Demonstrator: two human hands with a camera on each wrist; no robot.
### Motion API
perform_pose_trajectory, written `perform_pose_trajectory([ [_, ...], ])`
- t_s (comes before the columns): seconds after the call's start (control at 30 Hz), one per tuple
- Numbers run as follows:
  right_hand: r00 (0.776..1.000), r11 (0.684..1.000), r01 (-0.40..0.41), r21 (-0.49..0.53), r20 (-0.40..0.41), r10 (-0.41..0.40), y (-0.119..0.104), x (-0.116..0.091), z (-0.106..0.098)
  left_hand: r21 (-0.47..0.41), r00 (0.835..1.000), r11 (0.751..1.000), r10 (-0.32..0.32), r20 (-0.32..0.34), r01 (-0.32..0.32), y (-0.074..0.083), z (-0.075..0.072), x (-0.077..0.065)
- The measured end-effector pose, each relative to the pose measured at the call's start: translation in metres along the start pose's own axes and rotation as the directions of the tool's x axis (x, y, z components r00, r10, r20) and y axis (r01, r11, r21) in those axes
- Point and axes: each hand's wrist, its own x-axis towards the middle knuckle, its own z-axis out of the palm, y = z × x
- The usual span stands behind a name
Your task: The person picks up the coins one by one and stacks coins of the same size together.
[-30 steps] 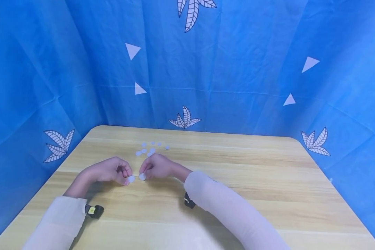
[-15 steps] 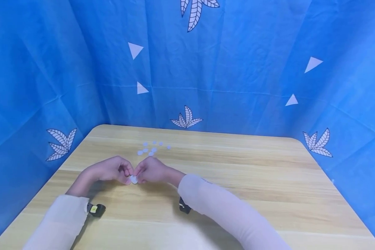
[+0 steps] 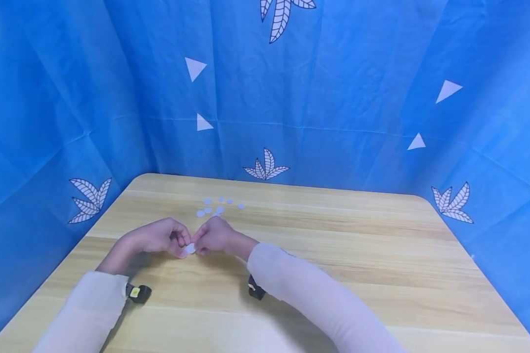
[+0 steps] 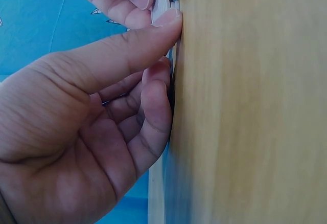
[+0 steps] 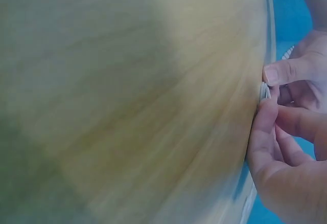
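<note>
Small flat white discs are on the wooden table (image 3: 357, 255). At the left middle of the head view, my left hand (image 3: 162, 236) holds a white disc (image 3: 190, 248) by its edge, thumb tip against it. Facing it, my right hand (image 3: 217, 236) pinches a disc at the same spot, the fingertips of both hands nearly touching. In the left wrist view the disc (image 4: 161, 5) is tilted, with more white edges beside it at the tabletop. Thin white edges (image 5: 264, 90) show between both hands in the right wrist view. How many discs are there is hidden by the fingers.
Several loose white discs (image 3: 208, 201) lie scattered beyond the hands, towards the table's back edge. A blue curtain (image 3: 335, 88) with leaf and triangle prints hangs around the back and sides.
My right hand has moved left with its disc, up to the disc in my left hand. The two discs now overlap at one spot. My left hand has hardly moved.
</note>
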Motion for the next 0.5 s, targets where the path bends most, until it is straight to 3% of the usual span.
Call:
perform_pose_trajectory([
  [0.5, 0.995, 0.997, -0.074, -0.005, -0.065, 0.074, -0.011, -0.004, 0.008, 0.003, 1.000, 1.000, -0.004, -0.004, 0.004, -0.001, 0.000, 0.000],
])
